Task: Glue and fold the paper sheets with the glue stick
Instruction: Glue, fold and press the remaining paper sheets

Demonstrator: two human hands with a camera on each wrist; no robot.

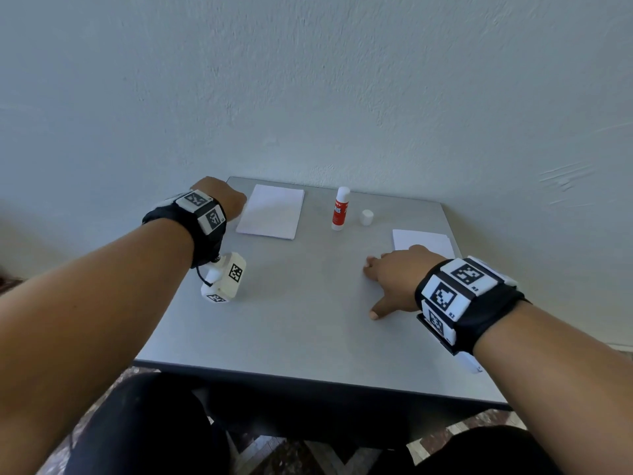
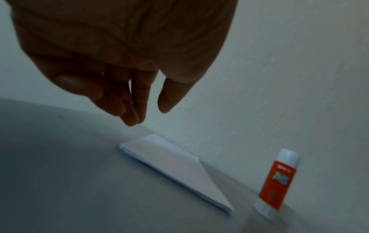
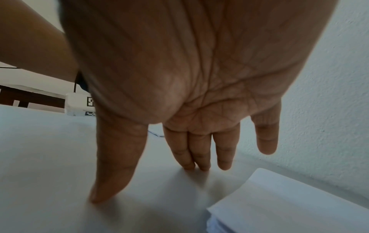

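Two hands empty, fingers straight | left hand [image 1: 219,200] beside paper stack [image 1: 270,211] | right hand [image 1: 394,279] on table [image 1: 291,320] | glue stick [image 1: 340,209] between

Left hand [image 1: 219,200] fingers hidden; glue stick [image 2: 276,181] label blurred.

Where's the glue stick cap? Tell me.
In the head view, the cap stands on the table, just right of the upright glue stick, near the wall.

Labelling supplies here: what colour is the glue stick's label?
Red-orange, on a white tube: the glue stick shows it best in the left wrist view.
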